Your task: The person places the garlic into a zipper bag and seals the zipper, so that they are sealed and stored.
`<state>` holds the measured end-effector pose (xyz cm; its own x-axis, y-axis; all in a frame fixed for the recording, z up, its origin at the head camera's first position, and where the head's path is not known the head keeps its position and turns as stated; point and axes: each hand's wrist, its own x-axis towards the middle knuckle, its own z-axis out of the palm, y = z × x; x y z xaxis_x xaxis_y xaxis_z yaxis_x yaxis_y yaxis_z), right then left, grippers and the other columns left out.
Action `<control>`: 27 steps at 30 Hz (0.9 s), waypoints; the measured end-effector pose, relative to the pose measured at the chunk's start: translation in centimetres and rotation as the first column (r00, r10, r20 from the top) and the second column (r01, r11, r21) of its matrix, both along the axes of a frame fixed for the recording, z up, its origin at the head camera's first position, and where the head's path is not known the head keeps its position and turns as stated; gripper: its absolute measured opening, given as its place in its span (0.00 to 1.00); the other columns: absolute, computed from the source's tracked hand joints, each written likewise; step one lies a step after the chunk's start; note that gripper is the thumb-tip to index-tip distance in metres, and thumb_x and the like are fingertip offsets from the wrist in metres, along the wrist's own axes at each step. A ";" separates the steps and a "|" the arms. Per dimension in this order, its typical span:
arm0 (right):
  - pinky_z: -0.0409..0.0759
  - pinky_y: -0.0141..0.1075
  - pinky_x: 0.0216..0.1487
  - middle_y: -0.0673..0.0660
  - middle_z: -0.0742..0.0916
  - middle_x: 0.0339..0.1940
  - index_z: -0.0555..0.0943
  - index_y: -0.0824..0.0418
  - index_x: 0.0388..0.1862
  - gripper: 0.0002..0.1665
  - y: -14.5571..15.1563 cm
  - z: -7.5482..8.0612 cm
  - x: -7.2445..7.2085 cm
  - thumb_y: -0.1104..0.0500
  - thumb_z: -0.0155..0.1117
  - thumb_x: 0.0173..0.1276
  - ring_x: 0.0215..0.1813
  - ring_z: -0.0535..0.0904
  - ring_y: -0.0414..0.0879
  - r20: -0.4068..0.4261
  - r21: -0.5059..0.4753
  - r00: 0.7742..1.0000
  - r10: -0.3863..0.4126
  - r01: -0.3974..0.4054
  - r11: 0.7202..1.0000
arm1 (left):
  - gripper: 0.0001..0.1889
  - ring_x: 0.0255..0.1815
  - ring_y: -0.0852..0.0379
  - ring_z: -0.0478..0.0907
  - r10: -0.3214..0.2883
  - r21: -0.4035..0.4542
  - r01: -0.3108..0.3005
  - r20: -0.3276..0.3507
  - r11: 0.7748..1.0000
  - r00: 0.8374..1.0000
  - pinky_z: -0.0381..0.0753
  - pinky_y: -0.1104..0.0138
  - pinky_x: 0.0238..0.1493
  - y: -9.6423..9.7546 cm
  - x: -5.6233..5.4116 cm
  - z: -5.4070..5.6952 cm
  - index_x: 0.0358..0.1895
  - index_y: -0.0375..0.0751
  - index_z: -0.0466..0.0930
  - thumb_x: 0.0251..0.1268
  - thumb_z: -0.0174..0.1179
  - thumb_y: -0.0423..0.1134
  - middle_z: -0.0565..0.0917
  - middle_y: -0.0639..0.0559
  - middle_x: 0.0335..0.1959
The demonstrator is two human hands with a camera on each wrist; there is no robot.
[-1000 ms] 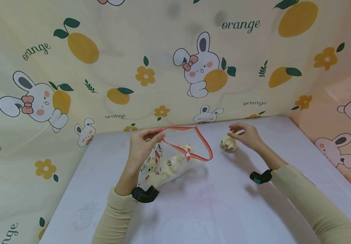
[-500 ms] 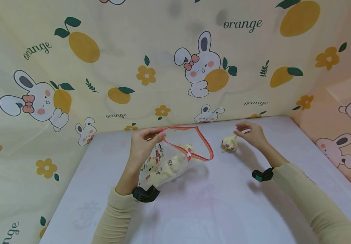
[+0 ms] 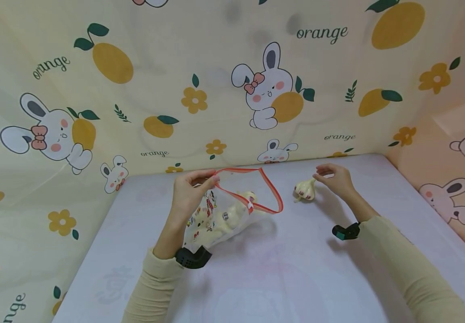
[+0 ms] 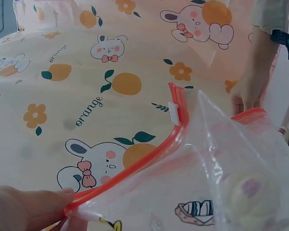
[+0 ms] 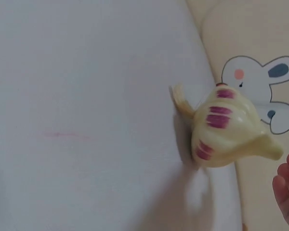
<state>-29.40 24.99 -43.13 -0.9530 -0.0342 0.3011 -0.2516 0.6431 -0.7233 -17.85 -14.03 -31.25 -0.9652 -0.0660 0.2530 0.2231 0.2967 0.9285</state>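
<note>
Your left hand (image 3: 190, 190): pinching, thumb (image 3: 211, 181) against fingers; left forearm (image 3: 150, 287) behind it, angled outward. Your right hand (image 3: 337, 179), well apart to its right: fingers (image 3: 325, 168) loosely bent, right forearm (image 3: 406, 264) slanting back outward.

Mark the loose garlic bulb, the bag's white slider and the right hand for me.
Garlic bulb (image 5: 226, 127), right wrist view: the middle of its purple-striped body.
White slider (image 4: 174, 114), left wrist view: the middle of its visible face.
Right hand (image 3: 336, 179), head view: the middle of the hand.
</note>
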 end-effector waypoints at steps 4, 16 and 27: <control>0.74 0.36 0.44 0.69 0.88 0.43 0.80 0.70 0.50 0.25 0.2 -0.5 -0.1 0.52 0.67 0.64 0.42 0.84 0.51 0.027 0.003 1.000 0.002 -0.002 1.000 | 0.12 0.26 0.72 0.81 0.001 0.001 -0.001 0.009 1.000 1.000 0.79 0.78 0.35 0.1 0.1 0.1 0.46 0.33 0.85 0.59 0.66 0.33 0.88 0.34 0.38; 0.75 0.47 0.56 0.71 0.83 0.55 0.76 0.71 0.59 0.27 0.2 -1.1 -0.3 0.53 0.62 0.69 0.54 0.81 0.62 0.165 0.045 0.986 -0.017 0.010 0.999 | 0.12 0.26 0.73 0.81 -0.004 0.012 0.003 0.003 1.000 1.000 0.79 0.78 0.35 0.1 0.0 0.1 0.46 0.32 0.85 0.59 0.66 0.32 0.88 0.34 0.39; 0.74 0.16 0.36 0.73 0.81 0.57 0.73 0.71 0.62 0.31 0.1 -2.0 -0.2 0.49 0.58 0.72 0.37 0.76 0.26 0.263 -0.029 0.965 0.014 -0.006 1.000 | 0.13 0.26 0.73 0.81 -0.012 0.008 0.012 -0.001 1.000 1.000 0.80 0.78 0.36 0.0 0.0 0.0 0.46 0.32 0.85 0.59 0.66 0.32 0.88 0.33 0.39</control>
